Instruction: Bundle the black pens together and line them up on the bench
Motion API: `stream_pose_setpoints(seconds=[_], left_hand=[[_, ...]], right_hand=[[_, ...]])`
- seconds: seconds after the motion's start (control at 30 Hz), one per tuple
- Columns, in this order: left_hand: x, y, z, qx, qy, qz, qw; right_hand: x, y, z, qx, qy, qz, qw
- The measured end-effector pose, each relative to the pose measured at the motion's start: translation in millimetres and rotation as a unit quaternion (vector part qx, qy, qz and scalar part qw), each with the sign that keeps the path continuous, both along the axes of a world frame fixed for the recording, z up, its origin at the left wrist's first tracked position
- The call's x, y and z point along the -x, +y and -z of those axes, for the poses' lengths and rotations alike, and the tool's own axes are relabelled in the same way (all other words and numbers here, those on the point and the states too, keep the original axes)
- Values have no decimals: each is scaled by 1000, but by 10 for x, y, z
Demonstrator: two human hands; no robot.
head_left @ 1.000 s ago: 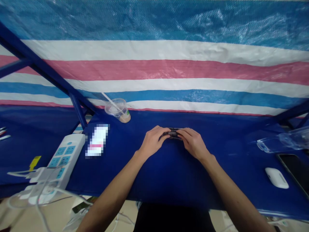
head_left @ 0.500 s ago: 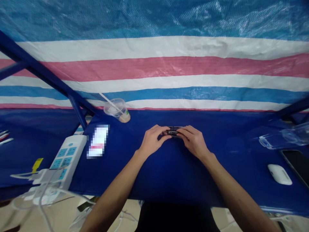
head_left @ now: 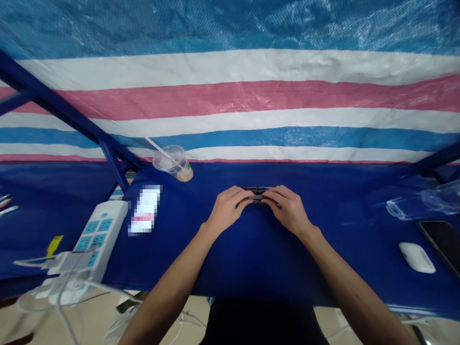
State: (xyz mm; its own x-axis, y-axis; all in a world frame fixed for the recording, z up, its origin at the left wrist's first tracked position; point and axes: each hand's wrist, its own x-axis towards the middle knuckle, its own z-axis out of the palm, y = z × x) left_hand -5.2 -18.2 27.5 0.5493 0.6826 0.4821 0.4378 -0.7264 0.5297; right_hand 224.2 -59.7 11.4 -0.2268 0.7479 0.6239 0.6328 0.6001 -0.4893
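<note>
Over the middle of the blue table, my left hand (head_left: 230,203) and my right hand (head_left: 285,203) face each other. Between their fingertips is a small, slim dark grey object (head_left: 256,197), too small and too covered to name. Thumb and fingers of each hand are closed on one end of it. Just behind lie dark, slender bar-like pieces (head_left: 258,189), partly covered by the fingers. Whether they touch the grey object I cannot tell.
Left of my hands are a tilted plastic cup (head_left: 174,163) with a straw, a lit phone (head_left: 145,210) and a white power strip (head_left: 102,235) with cables. On the right are clear containers (head_left: 409,208), a white earbud case (head_left: 417,257) and a dark phone (head_left: 442,242). Striped sheeting (head_left: 251,96) hangs behind.
The small dark object has turned between my fingertips and now shows a smoother grey side. Both hands stay in nearly the same place; the view has shifted slightly.
</note>
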Motion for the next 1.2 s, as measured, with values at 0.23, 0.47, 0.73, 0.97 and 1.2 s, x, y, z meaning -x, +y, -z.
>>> stream_pose_setpoints(seconds=[0.23,0.47,0.73,0.97,1.2], left_hand=[[-5,-15,-31,21,16,-6,1000],[-14,-20,2,26,19,12,999],[-21,-28,-30,33,26,21,999],[-27,-28,-41,22,31,22,999],[-33,-31,-33,26,48,27,998]], right_hand=[[23,-3,-1,-4,3,-5,1000],[17,-1,5,6,5,-12,1000],[10,-2,13,13,7,-14,1000],[22,6,56,11,1,-25,1000],[36,-4,39,7,-4,-30,1000]])
